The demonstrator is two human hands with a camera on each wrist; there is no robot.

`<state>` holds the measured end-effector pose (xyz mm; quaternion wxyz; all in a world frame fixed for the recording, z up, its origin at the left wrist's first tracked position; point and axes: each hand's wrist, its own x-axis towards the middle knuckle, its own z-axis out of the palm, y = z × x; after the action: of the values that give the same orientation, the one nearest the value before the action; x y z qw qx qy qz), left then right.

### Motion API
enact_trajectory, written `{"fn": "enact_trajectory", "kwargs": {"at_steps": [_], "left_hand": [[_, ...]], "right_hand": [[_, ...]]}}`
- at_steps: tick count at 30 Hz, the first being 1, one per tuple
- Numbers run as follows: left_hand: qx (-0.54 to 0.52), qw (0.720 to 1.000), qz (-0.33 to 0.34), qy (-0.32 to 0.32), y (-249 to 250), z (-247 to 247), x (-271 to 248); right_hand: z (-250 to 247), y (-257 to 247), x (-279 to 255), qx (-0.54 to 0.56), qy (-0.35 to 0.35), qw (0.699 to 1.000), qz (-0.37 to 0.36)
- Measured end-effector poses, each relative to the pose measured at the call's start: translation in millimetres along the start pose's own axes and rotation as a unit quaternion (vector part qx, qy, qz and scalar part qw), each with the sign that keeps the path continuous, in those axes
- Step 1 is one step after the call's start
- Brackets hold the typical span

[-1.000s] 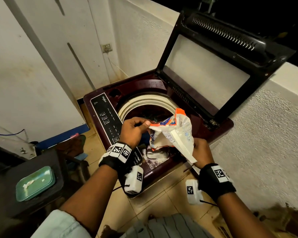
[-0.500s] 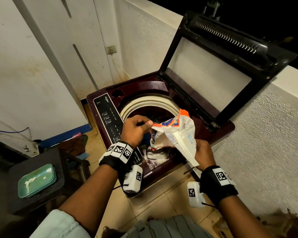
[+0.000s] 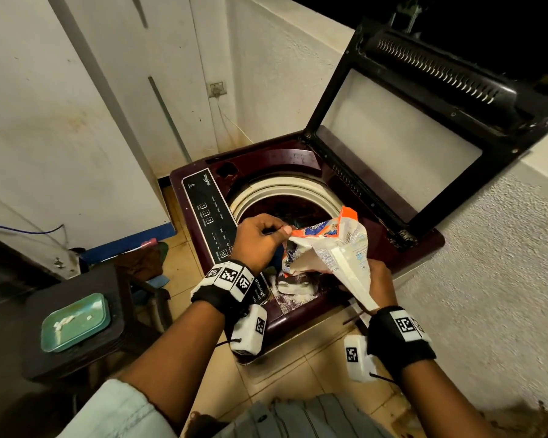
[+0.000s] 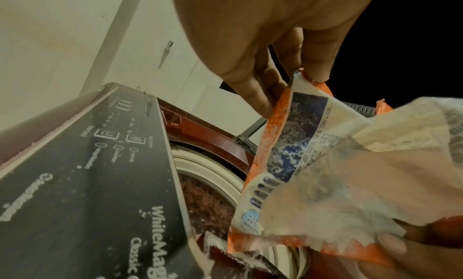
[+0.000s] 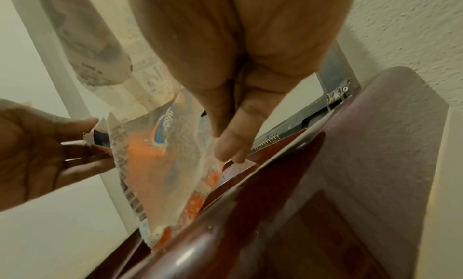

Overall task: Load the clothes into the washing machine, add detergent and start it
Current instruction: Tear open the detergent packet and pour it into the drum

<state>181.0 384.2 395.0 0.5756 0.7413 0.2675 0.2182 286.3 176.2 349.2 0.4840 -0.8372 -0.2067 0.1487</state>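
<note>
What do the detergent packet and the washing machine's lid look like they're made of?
Detergent packet: thin printed plastic film, probably; it crumples, folds sharply and looks translucent in the right wrist view. Washing machine's lid: a black, likely plastic frame around a pale see-through panel, glass or clear plastic; I cannot tell which.

Both hands, left hand (image 3: 260, 240) and right hand (image 3: 381, 281), hold a detergent packet (image 3: 329, 251) over the open washing machine (image 3: 298, 159), apparently spilling powder.

home laundry corner | top-load washing machine (image 3: 298, 172) | tiled floor (image 3: 298, 368) | plastered walls (image 3: 76, 121)
</note>
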Motion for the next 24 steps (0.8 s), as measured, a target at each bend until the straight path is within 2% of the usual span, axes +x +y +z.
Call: {"fn": "enact_trajectory", "kwargs": {"at_steps": [3,7,11,14,17,19,24], "left_hand": [[-0.007,1.000,0.010,0.001,1,-1,-1],[-0.010,1.000,0.020,-0.007,6,-5,-3],[-0.004,1.000,0.019,-0.013,8,-6,-4],[0.013,0.999,0.035,-0.012,8,-5,-4],[0.017,0.999,0.048,-0.016,4,-3,-4],[0.027,0.998,0.059,-0.014,6,-3,-5],[0.033,0.998,0.043,-0.009,5,-5,-6]], "right_hand": [[0,-5,-2,-0.006,0.021,1.000,-0.020],[1,-12,-5,0.032,0.010,0.999,0.026],[4,-3,-4,0.019,0.010,1.000,0.022],[6,-1,-2,0.050,0.016,0.998,0.044],[7,18,2,0.056,0.016,0.997,0.052],[8,24,8,0.079,0.002,0.993,0.089],[8,12,3,0.039,0.006,0.998,0.046]]}}
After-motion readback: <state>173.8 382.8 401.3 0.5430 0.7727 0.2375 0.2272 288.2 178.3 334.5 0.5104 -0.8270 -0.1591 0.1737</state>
